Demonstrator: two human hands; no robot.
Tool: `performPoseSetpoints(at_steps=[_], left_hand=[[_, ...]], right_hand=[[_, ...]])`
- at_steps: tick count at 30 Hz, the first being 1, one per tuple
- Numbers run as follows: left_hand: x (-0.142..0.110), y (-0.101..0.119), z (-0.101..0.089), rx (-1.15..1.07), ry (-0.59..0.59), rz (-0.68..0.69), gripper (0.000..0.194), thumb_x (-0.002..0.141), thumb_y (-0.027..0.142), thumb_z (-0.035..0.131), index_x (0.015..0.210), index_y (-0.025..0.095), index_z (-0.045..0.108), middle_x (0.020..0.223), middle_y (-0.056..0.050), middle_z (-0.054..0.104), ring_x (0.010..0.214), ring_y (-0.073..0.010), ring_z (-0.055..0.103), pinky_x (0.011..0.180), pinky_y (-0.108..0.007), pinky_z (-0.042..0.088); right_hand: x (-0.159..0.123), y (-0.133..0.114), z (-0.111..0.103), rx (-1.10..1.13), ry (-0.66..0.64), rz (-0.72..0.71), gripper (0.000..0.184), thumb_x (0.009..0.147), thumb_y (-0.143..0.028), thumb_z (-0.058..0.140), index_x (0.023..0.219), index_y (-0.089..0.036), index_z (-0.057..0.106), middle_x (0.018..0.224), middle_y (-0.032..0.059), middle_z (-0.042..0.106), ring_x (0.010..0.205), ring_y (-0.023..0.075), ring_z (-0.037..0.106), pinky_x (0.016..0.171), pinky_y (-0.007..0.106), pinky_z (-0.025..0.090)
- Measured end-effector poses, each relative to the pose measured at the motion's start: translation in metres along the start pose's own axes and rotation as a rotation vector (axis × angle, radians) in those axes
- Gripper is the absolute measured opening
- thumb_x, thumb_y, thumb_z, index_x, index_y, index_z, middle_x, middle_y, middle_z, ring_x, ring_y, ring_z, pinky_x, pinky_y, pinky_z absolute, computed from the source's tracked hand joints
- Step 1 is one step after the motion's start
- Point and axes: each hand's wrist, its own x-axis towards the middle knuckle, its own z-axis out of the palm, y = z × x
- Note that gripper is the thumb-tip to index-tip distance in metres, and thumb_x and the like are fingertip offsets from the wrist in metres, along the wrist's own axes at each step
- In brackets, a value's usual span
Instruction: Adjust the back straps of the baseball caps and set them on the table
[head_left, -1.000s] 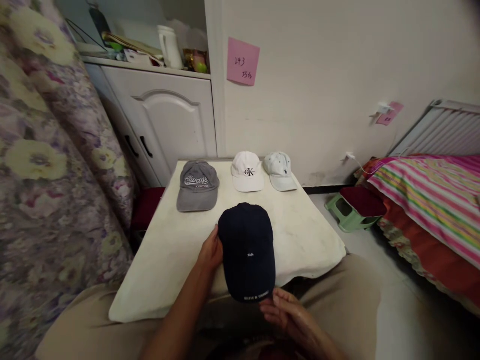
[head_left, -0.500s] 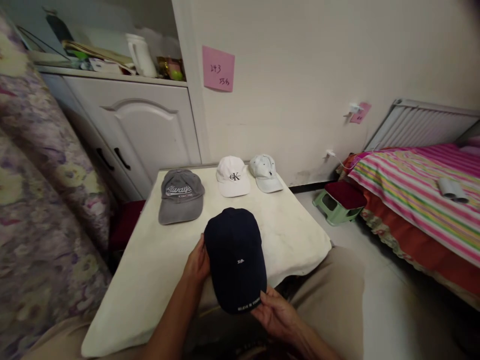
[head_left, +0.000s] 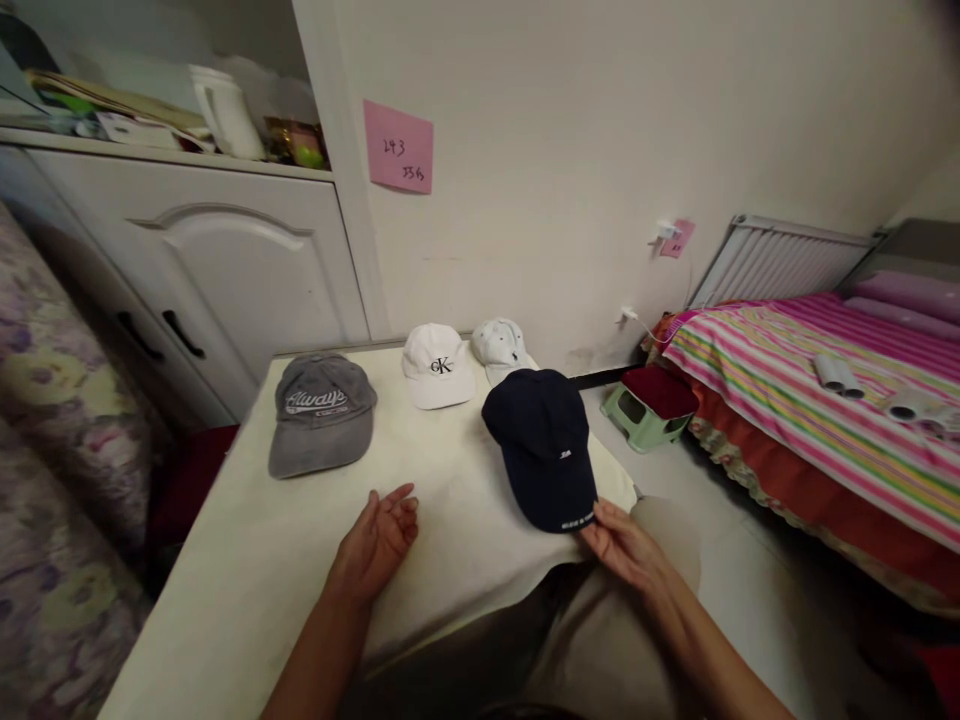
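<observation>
By the edge of its brim, my right hand (head_left: pixel 622 540) grips a navy baseball cap (head_left: pixel 544 445) with small white lettering, at the right side of the table. My left hand (head_left: pixel 377 540) hovers over the cream cloth, palm up with fingers loosely curled apart, holding nothing. A grey cap (head_left: pixel 321 415) marked "Always" sits at the left of the table. Toward the back stands a white cap (head_left: pixel 437 366) with dark letters. Beside it a pale cap (head_left: pixel 499 345) with a small dark emblem is partly covered by the navy one.
The cream-covered table (head_left: pixel 247 560) stands against the wall and a white cabinet (head_left: pixel 247 260). To the right are a green stool (head_left: pixel 637 420) with a dark red top and a bed with a striped cover (head_left: pixel 780 370). A floral curtain (head_left: pixel 67 480) hangs at the left.
The navy cap has moved right and away from me in my right hand. My left hand has let go of it and is now apart from it. The view has turned slightly right.
</observation>
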Motion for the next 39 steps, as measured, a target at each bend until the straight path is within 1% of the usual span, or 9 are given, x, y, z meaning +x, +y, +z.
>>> performPoseSetpoints(at_steps=[3,7,13,18,23,26,31,36,39], left_hand=[[-0.001,0.000,0.003,0.024,0.024,0.013,0.045,0.103,0.025,0.026,0.099,0.005,0.066,0.075,-0.013,0.069,0.060,-0.0162,0.068,0.056,-0.027,0.059],[-0.002,0.000,0.005,0.031,0.050,0.029,0.043,0.103,0.022,0.027,0.099,0.005,0.066,0.075,-0.013,0.069,0.064,-0.0153,0.069,0.058,-0.025,0.059],[-0.004,-0.001,0.008,0.044,0.071,0.032,0.040,0.102,0.019,0.030,0.097,0.004,0.067,0.074,-0.012,0.068,0.063,-0.0146,0.068,0.058,-0.024,0.060],[-0.007,-0.001,0.013,0.032,0.103,0.039,0.040,0.102,0.015,0.030,0.094,0.005,0.068,0.073,-0.012,0.068,0.062,-0.0126,0.068,0.058,-0.022,0.060],[-0.004,-0.002,0.009,0.043,0.101,0.052,0.036,0.101,0.013,0.034,0.095,0.004,0.068,0.073,-0.012,0.069,0.063,-0.0136,0.069,0.059,-0.024,0.060],[-0.004,-0.002,0.007,0.036,0.103,0.050,0.035,0.101,0.012,0.034,0.095,0.005,0.068,0.074,-0.012,0.069,0.064,-0.0138,0.070,0.059,-0.023,0.060],[-0.006,-0.003,0.009,0.023,0.125,0.038,0.035,0.100,0.009,0.034,0.094,0.007,0.068,0.074,-0.010,0.069,0.061,-0.0121,0.068,0.058,-0.022,0.060],[-0.004,-0.003,0.005,0.030,0.108,0.039,0.033,0.098,0.007,0.036,0.095,0.008,0.068,0.075,-0.010,0.069,0.064,-0.0130,0.069,0.060,-0.023,0.060],[-0.003,-0.003,0.001,0.035,0.102,0.036,0.032,0.097,0.006,0.036,0.095,0.007,0.068,0.075,-0.011,0.069,0.064,-0.0132,0.069,0.060,-0.023,0.060]], right_hand=[[0.019,-0.032,-0.019,-0.064,0.082,-0.051,0.032,0.072,-0.011,0.079,0.102,-0.016,0.070,0.107,0.0064,0.076,0.097,0.0174,0.072,0.092,0.027,0.056],[0.036,-0.049,-0.039,-0.085,0.119,-0.062,0.034,0.067,-0.012,0.082,0.098,-0.017,0.071,0.106,0.0051,0.076,0.097,0.0180,0.071,0.095,0.028,0.055],[0.043,-0.049,-0.053,-0.124,0.191,-0.033,0.036,0.063,-0.014,0.084,0.096,-0.016,0.071,0.104,0.0068,0.077,0.095,0.0215,0.073,0.091,0.032,0.057],[0.038,-0.052,-0.053,-0.125,0.240,-0.054,0.032,0.066,-0.012,0.081,0.096,-0.016,0.070,0.103,0.0068,0.077,0.096,0.0217,0.072,0.091,0.031,0.057],[0.030,-0.055,-0.050,-0.146,0.313,-0.106,0.034,0.069,-0.006,0.076,0.100,-0.017,0.069,0.103,0.0062,0.076,0.093,0.0209,0.073,0.085,0.030,0.061],[0.027,-0.051,-0.049,-0.159,0.368,-0.137,0.035,0.072,-0.004,0.072,0.103,-0.018,0.066,0.101,0.0059,0.076,0.087,0.0191,0.074,0.079,0.030,0.063],[0.022,-0.042,-0.049,-0.176,0.518,-0.174,0.033,0.077,-0.004,0.066,0.105,-0.021,0.061,0.083,0.0005,0.077,0.067,0.0163,0.074,0.066,0.031,0.065],[0.019,-0.041,-0.050,-0.198,0.603,-0.191,0.036,0.078,-0.005,0.067,0.109,-0.021,0.057,0.079,0.0013,0.075,0.060,0.0164,0.072,0.060,0.032,0.065],[0.018,-0.041,-0.051,-0.193,0.618,-0.220,0.037,0.075,-0.004,0.069,0.106,-0.021,0.057,0.079,0.0001,0.074,0.060,0.0142,0.071,0.062,0.029,0.065]])
